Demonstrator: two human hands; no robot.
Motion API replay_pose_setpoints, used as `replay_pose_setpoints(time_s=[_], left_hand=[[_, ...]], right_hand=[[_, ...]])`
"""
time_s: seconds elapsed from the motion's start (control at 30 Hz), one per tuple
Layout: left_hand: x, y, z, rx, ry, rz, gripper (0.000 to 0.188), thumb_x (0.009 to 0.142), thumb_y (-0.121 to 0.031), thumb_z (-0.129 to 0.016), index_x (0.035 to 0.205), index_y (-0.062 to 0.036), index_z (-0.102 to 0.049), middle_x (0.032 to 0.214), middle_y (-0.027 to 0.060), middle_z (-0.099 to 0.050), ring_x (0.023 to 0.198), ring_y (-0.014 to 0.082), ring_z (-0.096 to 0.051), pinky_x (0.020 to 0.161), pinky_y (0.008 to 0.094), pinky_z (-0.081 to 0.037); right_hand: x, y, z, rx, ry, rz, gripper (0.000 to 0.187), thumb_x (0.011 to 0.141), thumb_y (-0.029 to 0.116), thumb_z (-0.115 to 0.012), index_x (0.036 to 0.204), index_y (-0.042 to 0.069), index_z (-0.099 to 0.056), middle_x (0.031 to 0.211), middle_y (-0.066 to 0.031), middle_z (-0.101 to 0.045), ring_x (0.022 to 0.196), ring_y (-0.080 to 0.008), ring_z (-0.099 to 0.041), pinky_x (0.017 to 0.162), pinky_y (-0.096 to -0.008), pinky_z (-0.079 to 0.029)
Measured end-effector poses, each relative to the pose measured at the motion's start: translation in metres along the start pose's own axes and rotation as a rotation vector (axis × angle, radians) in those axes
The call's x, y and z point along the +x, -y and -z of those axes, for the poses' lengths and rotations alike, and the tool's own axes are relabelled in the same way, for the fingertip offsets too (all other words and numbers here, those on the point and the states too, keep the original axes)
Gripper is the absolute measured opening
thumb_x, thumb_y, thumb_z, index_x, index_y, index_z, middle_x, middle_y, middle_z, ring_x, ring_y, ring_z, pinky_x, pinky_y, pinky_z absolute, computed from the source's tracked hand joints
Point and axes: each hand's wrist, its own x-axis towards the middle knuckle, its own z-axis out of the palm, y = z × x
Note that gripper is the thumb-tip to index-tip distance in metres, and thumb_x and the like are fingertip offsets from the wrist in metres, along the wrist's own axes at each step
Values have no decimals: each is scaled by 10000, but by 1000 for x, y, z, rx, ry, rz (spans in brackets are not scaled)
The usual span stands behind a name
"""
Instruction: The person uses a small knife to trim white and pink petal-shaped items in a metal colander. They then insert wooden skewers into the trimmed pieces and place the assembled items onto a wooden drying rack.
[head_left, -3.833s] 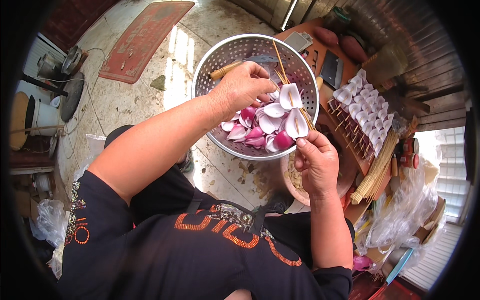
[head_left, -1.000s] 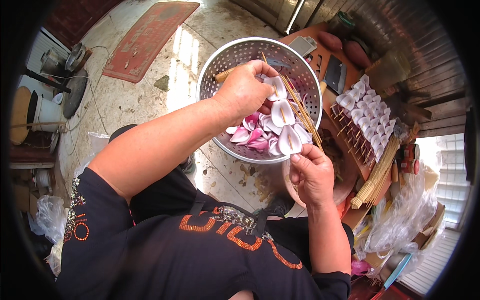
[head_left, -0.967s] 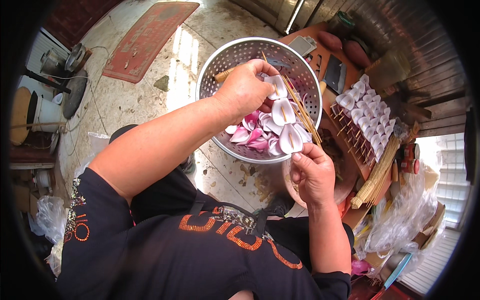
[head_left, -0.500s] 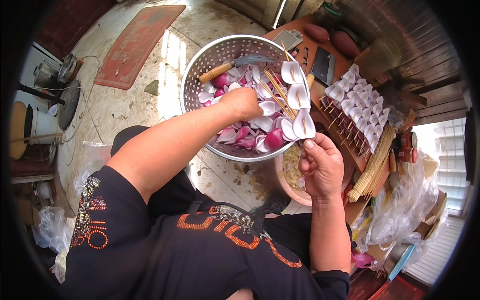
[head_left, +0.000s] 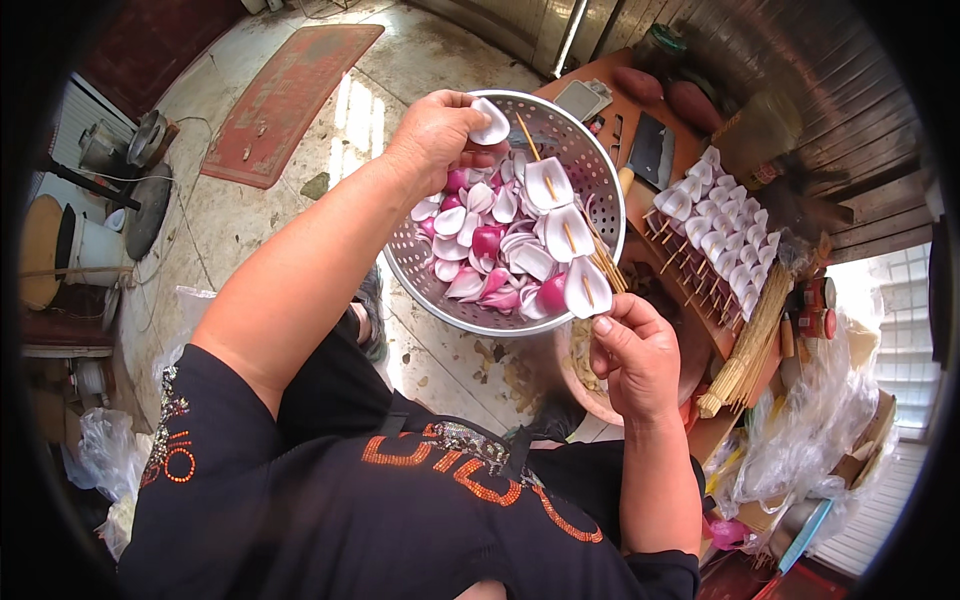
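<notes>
My left hand (head_left: 438, 135) pinches a pale onion piece (head_left: 490, 122) over the far left rim of a perforated metal colander (head_left: 447, 312). Between its thumb and fingers, my right hand (head_left: 638, 350) grips the lower end of a wooden skewer (head_left: 528, 137). Three curved onion pieces (head_left: 568, 235) are threaded along that skewer, its bare tip pointing up and away. Loose red onion pieces (head_left: 487, 242) fill the colander below, white inside and purple outside. Several bare sticks (head_left: 607, 262) lean at its right side, partly hidden behind the threaded pieces.
On the wooden table to the right lie a cleaver (head_left: 652, 150), rows of skewered onion (head_left: 722, 228) and a bundle of sticks (head_left: 745, 345). A basin of peelings (head_left: 580, 355) stands below the colander. Plastic bags (head_left: 810, 420) crowd the right; a red mat (head_left: 290, 105) lies on the floor.
My left hand has risen out of the colander, up and to the left, with an onion piece. The skewer has shifted slightly left and down. The knife seen in the colander no longer shows.
</notes>
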Motion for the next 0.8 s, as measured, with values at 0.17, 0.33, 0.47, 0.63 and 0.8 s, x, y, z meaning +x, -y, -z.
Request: replay_pose_setpoints(time_s=[0.17, 0.33, 0.47, 0.63, 0.8], left_hand=[[1, -9, 14, -118, -79, 8, 242, 931, -77, -526, 1151, 7, -468, 1013, 168, -643, 857, 230, -685, 659, 310, -594], [2, -10, 17, -162, -53, 15, 211, 951, -77, -494, 1135, 24, -475, 1007, 167, -644, 841, 233, -681, 664, 307, -592], [4, -9, 17, -168, -46, 20, 213, 949, -69, -491, 1139, 24, -478, 1012, 160, -646, 839, 228, -680, 661, 304, -592], [4, -10, 15, -162, -27, 21, 219, 943, -50, -478, 1147, 30, -469, 1022, 164, -643, 833, 223, -681, 651, 298, -594], [-8, -15, 5, -108, -14, -47, 240, 916, -10, -458, 1152, 29, -441, 1028, 188, -634, 820, 226, -682, 645, 302, -596]], right_hand=[[-2, -4, -6, -64, 52, -33, 135, 836, 45, -679, 942, 3, -607, 697, -31, -591, 499, -93, -504, 459, -205, -380], [-2, -5, -10, -94, 79, -39, 135, 837, 56, -685, 936, 3, -610, 691, -27, -592, 495, -89, -504, 459, -206, -377], [-2, -6, -9, -87, 81, -33, 136, 838, 56, -685, 939, 2, -610, 693, -27, -596, 494, -85, -504, 455, -203, -377], [-2, -7, -8, -90, 80, -32, 135, 840, 55, -684, 944, 6, -611, 699, -27, -604, 494, -81, -505, 452, -199, -377], [-4, -10, -8, -103, 54, -39, 137, 837, 53, -690, 943, 10, -615, 693, -22, -603, 492, -77, -506, 450, -199, -377]])
